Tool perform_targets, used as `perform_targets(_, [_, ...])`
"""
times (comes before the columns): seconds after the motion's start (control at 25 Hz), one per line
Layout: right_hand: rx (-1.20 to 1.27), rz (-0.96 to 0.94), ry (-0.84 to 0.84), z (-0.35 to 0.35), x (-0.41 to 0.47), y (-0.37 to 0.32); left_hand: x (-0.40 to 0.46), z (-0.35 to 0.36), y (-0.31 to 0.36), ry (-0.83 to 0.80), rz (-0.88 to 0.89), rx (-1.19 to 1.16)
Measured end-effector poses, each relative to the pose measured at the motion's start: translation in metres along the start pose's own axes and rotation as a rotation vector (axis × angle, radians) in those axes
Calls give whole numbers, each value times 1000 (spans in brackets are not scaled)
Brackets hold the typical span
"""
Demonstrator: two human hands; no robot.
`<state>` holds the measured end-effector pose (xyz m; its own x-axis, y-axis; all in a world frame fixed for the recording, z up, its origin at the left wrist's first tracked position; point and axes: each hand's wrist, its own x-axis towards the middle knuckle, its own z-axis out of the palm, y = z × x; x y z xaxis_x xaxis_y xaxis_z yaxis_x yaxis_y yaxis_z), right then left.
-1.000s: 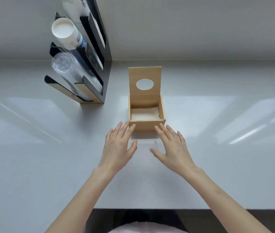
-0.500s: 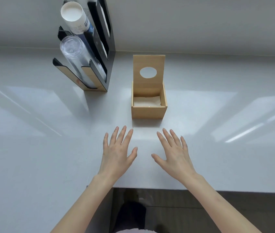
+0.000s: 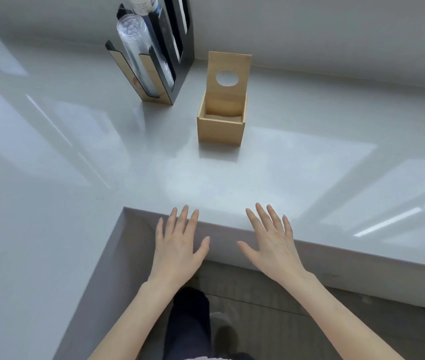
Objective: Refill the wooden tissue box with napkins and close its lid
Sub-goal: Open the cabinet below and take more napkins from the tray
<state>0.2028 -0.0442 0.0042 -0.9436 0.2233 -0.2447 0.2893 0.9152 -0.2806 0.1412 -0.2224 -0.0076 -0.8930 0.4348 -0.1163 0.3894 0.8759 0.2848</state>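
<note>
A square wooden tissue box (image 3: 220, 131) stands on the white counter, its hinged lid (image 3: 228, 71) with a round hole raised upright at the back. A thin pale layer of napkins (image 3: 222, 116) shows low inside. My left hand (image 3: 177, 245) and my right hand (image 3: 271, 242) hover palm down with fingers spread at the counter's front edge, well short of the box. Both hold nothing.
A black cup dispenser (image 3: 159, 53) holding stacked clear cups and paper cups stands left of the box against the wall. The counter (image 3: 50, 203) wraps round in an L. Below its edge show the floor and a dark trouser leg (image 3: 190, 323).
Both hands have drawn back from the box's front wall to the counter edge. The camera has pulled back too, so the box looks farther away.
</note>
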Motion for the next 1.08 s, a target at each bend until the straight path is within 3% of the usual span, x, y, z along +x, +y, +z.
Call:
perform_targets(0.28, [-36,-82,-22,22,-39,10,-43,26,11,24,-36,-26])
perform_targets(0.56, [-113,-72,18,63,-33,9,-21,47,4,-35,66,17])
perform_targets(0.84, [-140,-27,134,122,-18,6,-9,92,-15,-66,216,152])
perform_targets(1.08, [-164,16,276,144,4,14,0,121,-16,52,293,193])
